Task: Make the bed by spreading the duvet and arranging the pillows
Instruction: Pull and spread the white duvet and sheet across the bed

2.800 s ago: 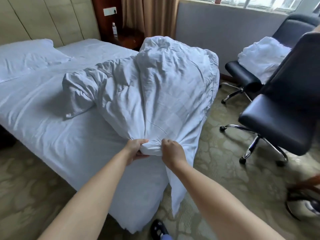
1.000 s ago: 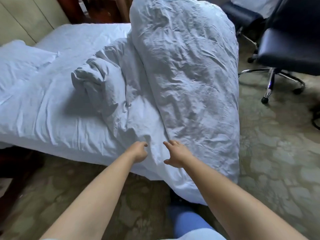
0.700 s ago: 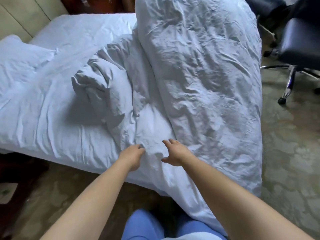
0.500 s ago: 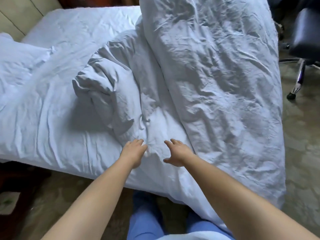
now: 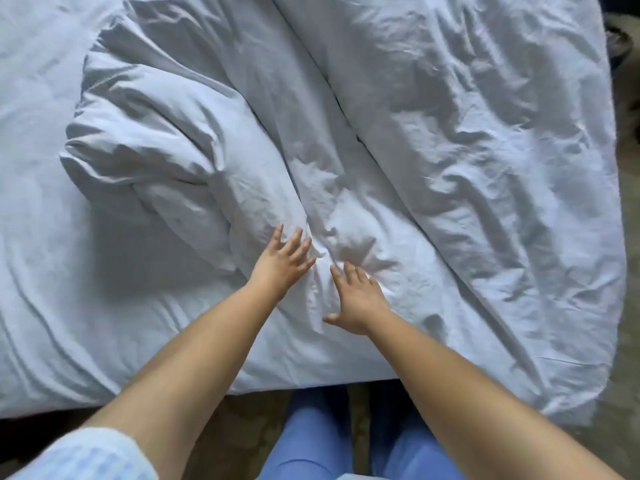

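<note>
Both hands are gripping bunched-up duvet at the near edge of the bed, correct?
Not gripping. In the head view the left hand and right hand lie open, fingers straight, on the duvet near the bed's near edge.

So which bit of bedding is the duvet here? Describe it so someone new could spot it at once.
Start from the bed, whose flat white sheet fills the left of the view. The duvet is the thick, crumpled white mass on its right half, hanging over the right edge. Unlike the smooth sheet, it is puffy and folded, with the left hand and right hand lying open on it.
</note>
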### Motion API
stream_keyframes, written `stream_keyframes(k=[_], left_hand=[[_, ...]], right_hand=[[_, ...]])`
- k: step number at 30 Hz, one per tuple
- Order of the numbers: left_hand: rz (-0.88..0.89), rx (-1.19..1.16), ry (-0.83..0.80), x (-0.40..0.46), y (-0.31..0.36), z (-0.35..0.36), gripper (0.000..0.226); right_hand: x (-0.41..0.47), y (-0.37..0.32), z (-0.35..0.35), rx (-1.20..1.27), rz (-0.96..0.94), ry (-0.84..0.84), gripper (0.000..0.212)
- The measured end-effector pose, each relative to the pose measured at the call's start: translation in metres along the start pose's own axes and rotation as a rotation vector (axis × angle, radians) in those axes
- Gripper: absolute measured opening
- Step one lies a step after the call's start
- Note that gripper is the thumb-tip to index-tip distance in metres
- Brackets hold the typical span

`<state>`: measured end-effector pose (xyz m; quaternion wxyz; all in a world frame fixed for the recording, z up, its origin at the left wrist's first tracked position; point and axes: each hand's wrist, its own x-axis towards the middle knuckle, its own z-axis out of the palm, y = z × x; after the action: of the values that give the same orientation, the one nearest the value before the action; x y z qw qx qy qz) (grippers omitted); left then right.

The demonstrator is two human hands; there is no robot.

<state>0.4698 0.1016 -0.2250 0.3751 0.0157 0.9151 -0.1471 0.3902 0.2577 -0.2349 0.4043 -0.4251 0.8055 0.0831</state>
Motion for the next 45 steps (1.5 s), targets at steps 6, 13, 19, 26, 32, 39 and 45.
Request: stream_keyframes(k=[6,13,19,26,32,39,45], left_hand=[[0.010,0.193,0.249,0.037,-0.045,0.021,0.050],[0.063,-0.060,0.376,0.027,-0.047,-0.010,0.017],[-0.044,-0.216,0.288,-0.029,-0.027,-0.029,0.026],[-0.101,-0.244,0.211,-0.119,0.010,-0.021,0.025],[-0.145,-0.270,0.230,-0.199,0.071,-0.002,0.020],[-0.201,-0.302,0.332,-0.271,0.129,0.003,0.018],[-0.209,-0.309,0.382,-0.320,0.155,-0.002,0.018]], right_hand=[[0.017,-0.011,0.013,0.041,0.116,0.005,0.107],[0.017,-0.027,0.012,0.089,0.133,0.098,0.121],[0.001,-0.057,0.009,0.158,0.143,0.264,0.111],[-0.067,-0.078,0.013,0.105,0.051,0.340,0.044],[-0.155,-0.099,0.052,0.024,0.003,0.347,0.029],[-0.236,-0.115,0.092,-0.024,0.059,0.410,0.030],[-0.290,-0.131,0.102,-0.024,0.104,0.436,0.030]])
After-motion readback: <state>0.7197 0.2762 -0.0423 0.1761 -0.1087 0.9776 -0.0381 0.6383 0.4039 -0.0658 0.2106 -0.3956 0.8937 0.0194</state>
